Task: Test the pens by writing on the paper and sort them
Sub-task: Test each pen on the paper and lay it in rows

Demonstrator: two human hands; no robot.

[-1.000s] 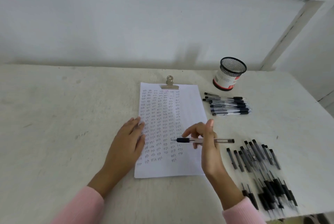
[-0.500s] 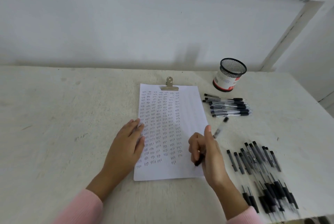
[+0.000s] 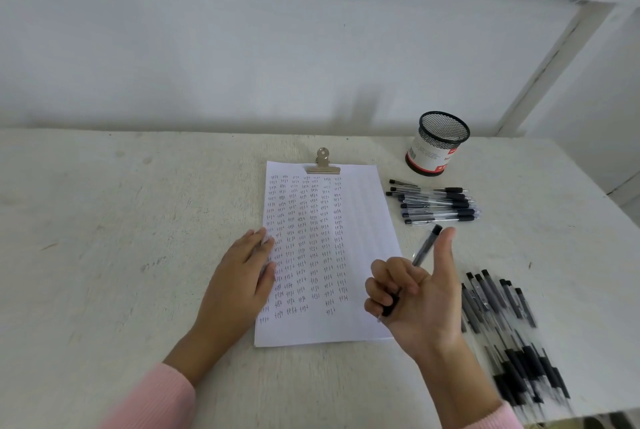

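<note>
A white sheet of paper covered in small handwritten words lies in the middle of the table under a metal clip. My left hand rests flat on the sheet's left edge, fingers apart. My right hand holds a clear pen with a black grip in a writing hold, thumb raised; its tip points down at the paper's lower right edge. A neat row of pens lies right of the paper. A larger loose heap of pens lies at the near right.
A black mesh pen cup with a red and white label stands at the back right. The white table meets a white wall behind, and its right and near edges are close to the pen heap.
My right hand turned the pen from lying level across the fingers into a writing hold, tip down near the paper's lower right. My left hand stayed on the sheet.
</note>
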